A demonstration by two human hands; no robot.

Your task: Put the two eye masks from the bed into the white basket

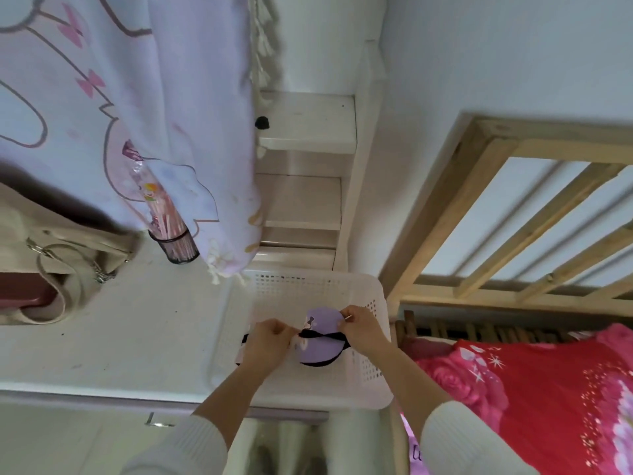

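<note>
A purple eye mask (320,337) is held over the white basket (373,382), its long axis running left to right between the hands. The left hand (267,342) and right hand (363,329) are each pinched shut on one end. The basket interior lies directly beneath; open room exists downward. A second mask cannot be identified. The bed (548,389) lies to the right.

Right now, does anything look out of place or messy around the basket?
Slightly: a lilac blanket hangs over the desk, its fringe touching the white basket rim. Both hands hold the purple eye mask over it.
</note>
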